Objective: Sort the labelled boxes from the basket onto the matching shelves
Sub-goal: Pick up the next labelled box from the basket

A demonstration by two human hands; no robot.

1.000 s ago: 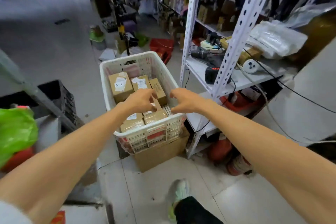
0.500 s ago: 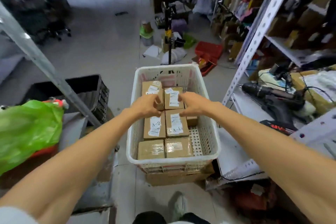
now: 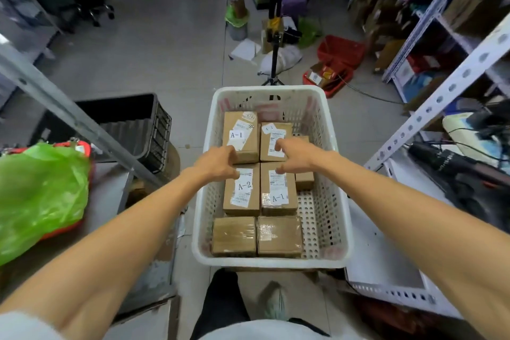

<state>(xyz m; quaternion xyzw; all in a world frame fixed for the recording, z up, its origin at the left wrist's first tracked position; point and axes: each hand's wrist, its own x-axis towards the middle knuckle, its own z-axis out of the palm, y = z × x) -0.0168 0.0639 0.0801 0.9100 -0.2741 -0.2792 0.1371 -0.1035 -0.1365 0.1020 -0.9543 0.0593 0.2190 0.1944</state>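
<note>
A white plastic basket (image 3: 341,201) stands on the floor in front of me and holds several brown cardboard boxes. At the back left lies a box marked A-1 (image 3: 244,121), with another A-1 box (image 3: 269,130) beside it. In the middle row are an A-2 box (image 3: 241,196) and an A-1 box (image 3: 278,199). Two taped boxes (image 3: 234,234) lie nearest me with no label showing. My left hand (image 3: 218,164) hovers with loosely curled fingers over the seam between the back-left box and the A-2 box. My right hand (image 3: 295,154) touches the back-right box's label with its fingers.
A white perforated shelf upright (image 3: 441,91) rises at the right, with a power drill (image 3: 455,165) on its shelf board. At the left are a grey shelf post (image 3: 69,113), a black crate (image 3: 132,124) and a green plastic bag (image 3: 41,196). A tripod (image 3: 274,36) and a red basket (image 3: 339,52) stand beyond the basket.
My view has swung left and down onto the basket. Both hands have reached from its near end to the back rows of boxes. No box has been lifted.
</note>
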